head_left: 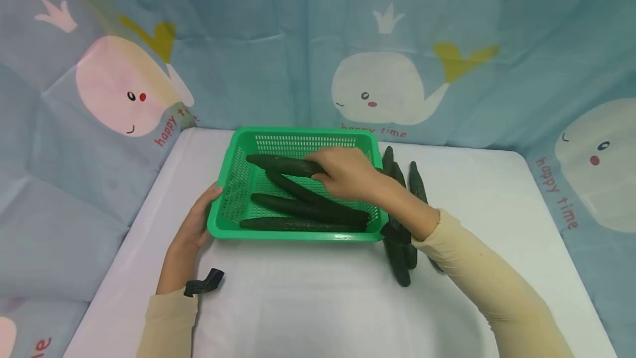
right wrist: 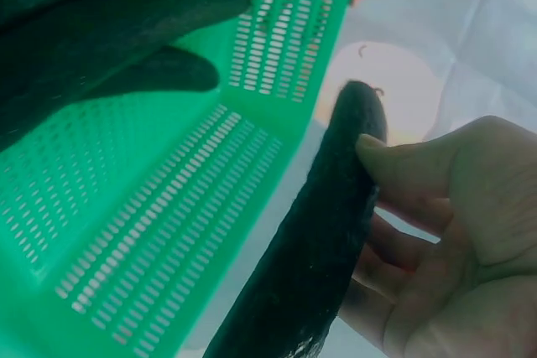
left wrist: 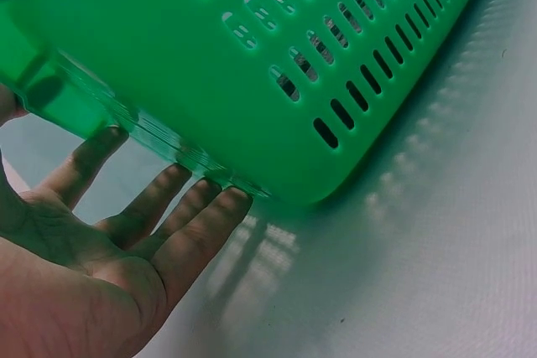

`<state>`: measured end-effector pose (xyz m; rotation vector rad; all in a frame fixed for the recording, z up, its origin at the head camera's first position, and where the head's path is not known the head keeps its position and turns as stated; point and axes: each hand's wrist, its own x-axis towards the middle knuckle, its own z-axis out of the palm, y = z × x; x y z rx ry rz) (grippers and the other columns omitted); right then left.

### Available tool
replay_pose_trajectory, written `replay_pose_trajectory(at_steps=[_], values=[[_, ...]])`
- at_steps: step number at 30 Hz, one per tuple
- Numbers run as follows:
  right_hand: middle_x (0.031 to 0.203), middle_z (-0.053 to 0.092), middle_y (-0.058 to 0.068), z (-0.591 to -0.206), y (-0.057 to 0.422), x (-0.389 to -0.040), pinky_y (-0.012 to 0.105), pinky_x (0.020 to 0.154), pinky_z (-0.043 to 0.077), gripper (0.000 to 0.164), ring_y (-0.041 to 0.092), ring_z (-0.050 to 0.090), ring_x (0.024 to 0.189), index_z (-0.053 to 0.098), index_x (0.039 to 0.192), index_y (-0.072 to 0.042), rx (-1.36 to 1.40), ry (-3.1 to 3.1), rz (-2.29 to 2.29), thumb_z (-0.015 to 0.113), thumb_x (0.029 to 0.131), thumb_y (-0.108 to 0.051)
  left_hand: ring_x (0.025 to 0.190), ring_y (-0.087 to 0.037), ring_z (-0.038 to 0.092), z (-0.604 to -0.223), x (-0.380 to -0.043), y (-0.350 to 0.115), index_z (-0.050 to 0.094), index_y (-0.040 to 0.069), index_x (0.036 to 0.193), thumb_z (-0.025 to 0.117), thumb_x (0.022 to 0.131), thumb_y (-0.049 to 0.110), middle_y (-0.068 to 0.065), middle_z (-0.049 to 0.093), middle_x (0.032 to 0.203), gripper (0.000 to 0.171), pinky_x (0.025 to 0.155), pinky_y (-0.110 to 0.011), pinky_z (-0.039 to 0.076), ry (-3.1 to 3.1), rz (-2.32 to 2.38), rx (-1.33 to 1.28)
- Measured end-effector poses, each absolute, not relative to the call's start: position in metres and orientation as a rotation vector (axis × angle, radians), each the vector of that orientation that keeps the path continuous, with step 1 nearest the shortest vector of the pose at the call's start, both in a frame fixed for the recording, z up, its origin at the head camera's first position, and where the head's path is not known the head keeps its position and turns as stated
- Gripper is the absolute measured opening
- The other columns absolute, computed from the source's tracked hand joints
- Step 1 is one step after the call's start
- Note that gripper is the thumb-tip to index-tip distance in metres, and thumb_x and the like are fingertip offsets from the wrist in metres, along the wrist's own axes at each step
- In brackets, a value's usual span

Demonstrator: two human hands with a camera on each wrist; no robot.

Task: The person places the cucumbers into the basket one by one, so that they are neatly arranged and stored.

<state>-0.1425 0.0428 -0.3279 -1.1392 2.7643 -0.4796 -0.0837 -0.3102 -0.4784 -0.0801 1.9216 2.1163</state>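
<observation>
A green basket [head_left: 298, 235] is steadied at one end while a cucumber [head_left: 280, 164] is held over its far side. The cucumber is gripped between the thumb and curled fingers of the right hand [head_left: 345, 170]; against the basket's end wall, the fingertips of the left hand [head_left: 196, 220] are rested, the fingers extended rather than closed. Whether the left thumb is hooked over the rim cannot be told.

The work is judged to be partway through. Three loose cucumbers [head_left: 298, 224] are seen lying in the basket, and at least three outer cucumbers [head_left: 397, 269] are left on the tabletop just beyond its right end, partly hidden by the right arm, so that an exact count cannot be given. What remains is taken to be the held cucumber, not yet set down, and perhaps those outside.

The tabletop [head_left: 298, 303] is covered in smooth white. It is enclosed at the back and sides by a pale blue curtain [head_left: 278, 82], on which smiling whales [head_left: 377, 90], small crowns [head_left: 388, 19] and the words "happy time" are printed. Creases are shown in the curtain.
</observation>
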Motion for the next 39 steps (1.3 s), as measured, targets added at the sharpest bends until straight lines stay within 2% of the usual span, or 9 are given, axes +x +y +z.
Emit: replay_pose_trajectory(at_steps=[6,10,13,16,21,23,29,34,39], values=[[0.138,0.073,0.004,-0.326,0.027,-0.148,0.043,0.083,0.065,0.038,0.024,0.072,0.123,0.067,0.142,-0.013,-1.134,2.719,-0.502,0.067,0.105,-0.018,0.13,-0.012,0.056,-0.477,-0.083,-0.311,0.014,0.012,0.17,0.038,0.111,0.046,-0.001,0.046,0.146,0.072,0.102,-0.023,0.058,1.924,2.12,-0.092],[0.143,0.069,0.006,-0.326,0.029,-0.147,0.04,0.075,0.064,0.038,0.025,0.073,0.119,0.066,0.144,-0.014,-1.088,2.803,-0.537,0.066,0.106,-0.021,0.13,-0.011,0.058,-0.477,-0.083,-0.308,0.015,0.012,0.171,0.038,0.111,0.047,-0.004,0.045,0.15,0.072,0.103,-0.024,0.058,1.94,2.106,-0.091],[0.145,0.067,0.007,-0.325,0.037,-0.144,0.036,0.061,0.057,0.04,0.025,0.075,0.102,0.066,0.144,-0.016,-1.058,2.876,-0.591,0.068,0.105,-0.025,0.132,-0.01,0.057,-0.478,-0.083,-0.307,0.013,0.012,0.171,0.038,0.112,0.047,-0.005,0.042,0.155,0.073,0.104,-0.022,0.058,1.95,2.105,-0.082],[0.143,0.066,0.007,-0.325,0.046,-0.14,0.031,0.053,0.048,0.041,0.021,0.072,0.085,0.066,0.144,-0.015,-1.055,2.9,-0.643,0.069,0.104,-0.025,0.131,-0.01,0.057,-0.478,-0.083,-0.308,0.013,0.01,0.17,0.037,0.112,0.045,-0.006,0.043,0.152,0.073,0.103,-0.022,0.058,1.947,2.113,-0.06],[0.144,0.065,0.008,-0.328,0.063,-0.134,0.034,0.06,0.054,0.042,0.024,0.073,0.097,0.066,0.144,-0.014,-1.02,2.905,-0.688,0.07,0.104,-0.025,0.128,-0.012,0.059,-0.479,-0.083,-0.31,0.013,0.008,0.17,0.037,0.112,0.045,-0.004,0.046,0.147,0.072,0.102,-0.023,0.059,1.946,2.119,-0.054],[0.143,0.065,0.008,-0.33,0.07,-0.132,0.036,0.062,0.056,0.042,0.025,0.073,0.106,0.066,0.144,-0.015,-0.987,2.905,-0.698,0.07,0.104,-0.027,0.128,-0.012,0.059,-0.479,-0.082,-0.31,0.013,0.008,0.17,0.037,0.112,0.045,-0.004,0.046,0.147,0.073,0.102,-0.023,0.059,1.948,2.113,-0.058],[0.141,0.065,0.008,-0.334,0.089,-0.127,0.035,0.062,0.056,0.043,0.021,0.072,0.107,0.065,0.144,-0.015,-0.914,2.9,-0.706,0.071,0.103,-0.028,0.131,-0.014,0.057,-0.479,-0.081,-0.31,0.012,0.007,0.17,0.037,0.112,0.046,-0.005,0.043,0.148,0.074,0.103,-0.023,0.058,1.953,2.113,-0.055],[0.138,0.067,0.006,-0.337,0.103,-0.124,0.042,0.072,0.062,0.043,0.022,0.073,0.116,0.066,0.143,-0.015,-0.865,2.906,-0.73,0.071,0.102,-0.028,0.13,-0.013,0.057,-0.48,-0.081,-0.31,0.012,0.008,0.17,0.038,0.112,0.047,-0.004,0.044,0.148,0.074,0.102,-0.023,0.059,1.954,2.118,-0.059],[0.137,0.067,0.006,-0.339,0.116,-0.122,0.049,0.084,0.062,0.043,0.025,0.073,0.119,0.067,0.141,-0.015,-0.812,2.919,-0.783,0.073,0.101,-0.028,0.13,-0.011,0.059,-0.481,-0.08,-0.31,0.012,0.008,0.17,0.038,0.113,0.047,-0.002,0.045,0.148,0.074,0.103,-0.023,0.059,1.953,2.134,-0.049]])
